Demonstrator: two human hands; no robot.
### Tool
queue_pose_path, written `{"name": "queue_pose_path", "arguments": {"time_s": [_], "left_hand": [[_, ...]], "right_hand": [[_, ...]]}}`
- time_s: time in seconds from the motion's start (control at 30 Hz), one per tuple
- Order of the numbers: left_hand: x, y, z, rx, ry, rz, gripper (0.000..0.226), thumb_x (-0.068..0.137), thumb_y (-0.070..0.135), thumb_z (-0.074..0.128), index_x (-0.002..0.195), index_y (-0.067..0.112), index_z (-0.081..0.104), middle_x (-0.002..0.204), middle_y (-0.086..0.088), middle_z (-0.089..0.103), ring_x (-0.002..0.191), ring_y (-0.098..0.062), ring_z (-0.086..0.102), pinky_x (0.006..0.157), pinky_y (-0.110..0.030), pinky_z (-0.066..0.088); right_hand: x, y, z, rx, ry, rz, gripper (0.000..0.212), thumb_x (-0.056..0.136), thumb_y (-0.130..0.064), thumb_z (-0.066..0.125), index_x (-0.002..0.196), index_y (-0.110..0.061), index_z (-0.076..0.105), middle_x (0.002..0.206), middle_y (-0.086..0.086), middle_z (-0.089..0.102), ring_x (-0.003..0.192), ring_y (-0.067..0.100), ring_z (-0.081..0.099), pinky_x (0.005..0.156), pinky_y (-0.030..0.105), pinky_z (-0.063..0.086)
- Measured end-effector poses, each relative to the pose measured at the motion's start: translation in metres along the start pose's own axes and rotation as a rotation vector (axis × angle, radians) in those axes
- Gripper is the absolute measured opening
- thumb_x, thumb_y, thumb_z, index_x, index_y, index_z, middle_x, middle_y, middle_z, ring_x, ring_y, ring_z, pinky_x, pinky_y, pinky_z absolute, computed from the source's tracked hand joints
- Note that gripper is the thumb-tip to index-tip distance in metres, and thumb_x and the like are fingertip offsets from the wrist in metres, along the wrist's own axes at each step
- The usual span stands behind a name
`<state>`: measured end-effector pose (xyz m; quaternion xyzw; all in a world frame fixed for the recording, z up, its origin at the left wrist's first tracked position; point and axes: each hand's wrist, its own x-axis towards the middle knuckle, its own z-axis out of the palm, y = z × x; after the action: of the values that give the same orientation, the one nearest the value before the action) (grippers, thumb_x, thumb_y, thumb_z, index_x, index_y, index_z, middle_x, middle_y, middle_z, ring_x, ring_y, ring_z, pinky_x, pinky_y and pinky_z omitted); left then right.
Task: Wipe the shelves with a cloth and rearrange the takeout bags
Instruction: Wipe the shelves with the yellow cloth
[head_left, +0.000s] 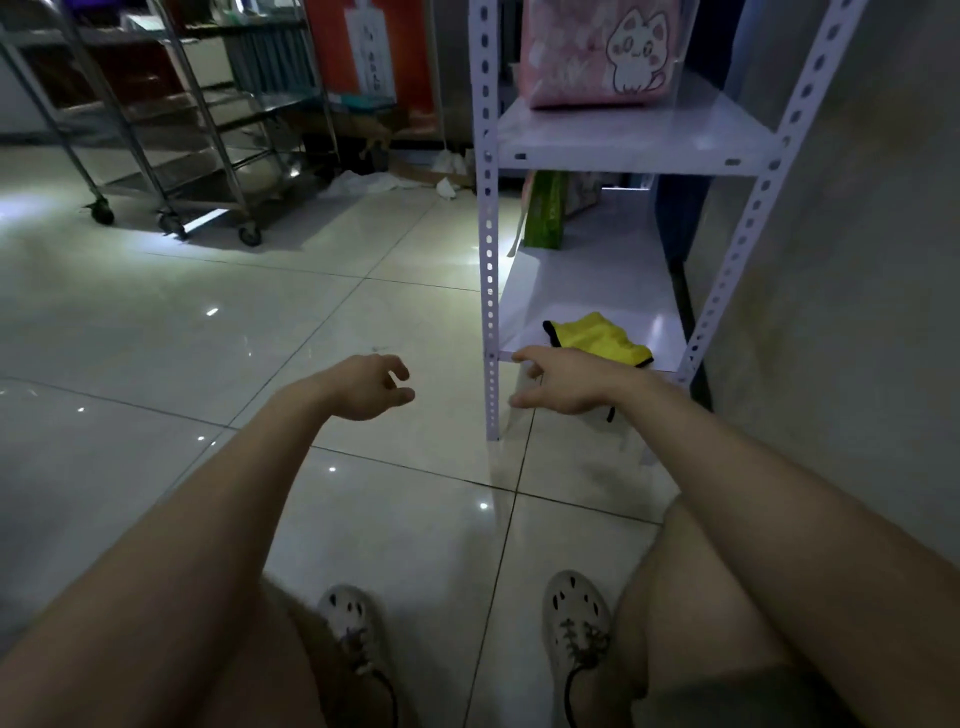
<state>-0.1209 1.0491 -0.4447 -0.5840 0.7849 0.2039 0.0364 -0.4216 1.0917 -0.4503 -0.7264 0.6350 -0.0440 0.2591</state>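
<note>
Yellow cloth (597, 339) at shelf (587, 280) edge

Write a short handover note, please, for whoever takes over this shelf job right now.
Left hand: open, empty, over the floor.
Right hand: open, fingers spread at the front edge of the bottom shelf, not gripping the yellow cloth.
Cloth lies crumpled at that shelf's front; green bag stands at its back; pink bag on the shelf above.
Done: cannot tell. Left: likely take the cloth, wipe, rearrange bags.
</note>
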Motion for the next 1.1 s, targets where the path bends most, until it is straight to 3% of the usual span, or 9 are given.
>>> {"name": "queue_pose_path", "arguments": {"time_s": [0.13, 0.3, 0.47, 0.63, 0.8, 0.97, 1.1], "left_hand": [[-0.008, -0.045, 0.007, -0.045, 0.085, -0.055, 0.049, 0.107, 0.046, 0.062, 0.149, 0.021, 0.057, 0.137, -0.003, 0.070, 0.119, -0.022, 0.067, 0.107, -0.040, 0.052], [-0.001, -0.103, 0.033, -0.013, -0.023, -0.099, 0.049, 0.105, 0.042, 0.067, 0.148, 0.020, 0.059, 0.139, -0.005, 0.069, 0.114, -0.020, 0.070, 0.101, -0.034, 0.053], [0.029, -0.125, 0.044, -0.045, -0.065, -0.098, 0.046, 0.106, 0.041, 0.065, 0.147, 0.021, 0.060, 0.137, -0.003, 0.070, 0.116, -0.020, 0.071, 0.105, -0.036, 0.053], [0.054, -0.125, 0.049, -0.071, -0.003, 0.010, 0.046, 0.107, 0.040, 0.063, 0.148, 0.020, 0.059, 0.135, -0.003, 0.071, 0.116, -0.020, 0.070, 0.103, -0.043, 0.056], [0.070, -0.126, 0.073, -0.095, -0.132, 0.100, 0.046, 0.106, 0.042, 0.063, 0.147, 0.021, 0.061, 0.137, -0.002, 0.069, 0.118, -0.018, 0.070, 0.100, -0.040, 0.056], [0.084, -0.127, 0.069, -0.309, -0.193, -0.143, 0.043, 0.109, 0.034, 0.061, 0.147, 0.015, 0.060, 0.132, -0.008, 0.073, 0.117, -0.025, 0.070, 0.104, -0.044, 0.055], [0.053, -0.127, 0.034, -0.333, -0.338, -0.250, 0.041, 0.110, 0.033, 0.060, 0.146, 0.014, 0.061, 0.132, -0.008, 0.073, 0.116, -0.026, 0.070, 0.104, -0.042, 0.054]], "right_hand": [[0.040, -0.033, 0.018, -0.075, -0.069, -0.023, 0.088, 0.093, -0.063, 0.069, 0.165, -0.029, 0.032, 0.156, 0.002, 0.054, 0.139, 0.023, 0.053, 0.113, 0.040, 0.045], [0.089, -0.070, 0.069, -0.086, -0.096, -0.122, 0.082, 0.095, -0.058, 0.069, 0.163, -0.029, 0.035, 0.160, 0.003, 0.049, 0.139, 0.024, 0.054, 0.104, 0.034, 0.044], [0.127, -0.090, 0.110, -0.123, -0.160, -0.241, 0.069, 0.099, -0.055, 0.065, 0.158, -0.027, 0.044, 0.156, 0.003, 0.052, 0.136, 0.022, 0.055, 0.101, 0.031, 0.041], [0.134, -0.060, 0.123, -0.145, -0.185, -0.176, 0.067, 0.102, -0.052, 0.060, 0.160, -0.026, 0.039, 0.158, 0.004, 0.049, 0.142, 0.027, 0.049, 0.114, 0.039, 0.042], [0.152, -0.035, 0.139, -0.184, -0.302, -0.097, 0.067, 0.103, -0.051, 0.058, 0.162, -0.025, 0.037, 0.158, 0.003, 0.048, 0.139, 0.027, 0.052, 0.111, 0.043, 0.046], [0.163, -0.045, 0.144, -0.031, -0.374, -0.024, 0.061, 0.105, -0.044, 0.059, 0.159, -0.018, 0.044, 0.159, 0.006, 0.050, 0.142, 0.026, 0.050, 0.115, 0.041, 0.043], [0.147, -0.060, 0.116, -0.092, -0.484, 0.018, 0.056, 0.105, -0.038, 0.059, 0.155, -0.017, 0.049, 0.154, 0.009, 0.052, 0.139, 0.029, 0.052, 0.113, 0.042, 0.044]]}}
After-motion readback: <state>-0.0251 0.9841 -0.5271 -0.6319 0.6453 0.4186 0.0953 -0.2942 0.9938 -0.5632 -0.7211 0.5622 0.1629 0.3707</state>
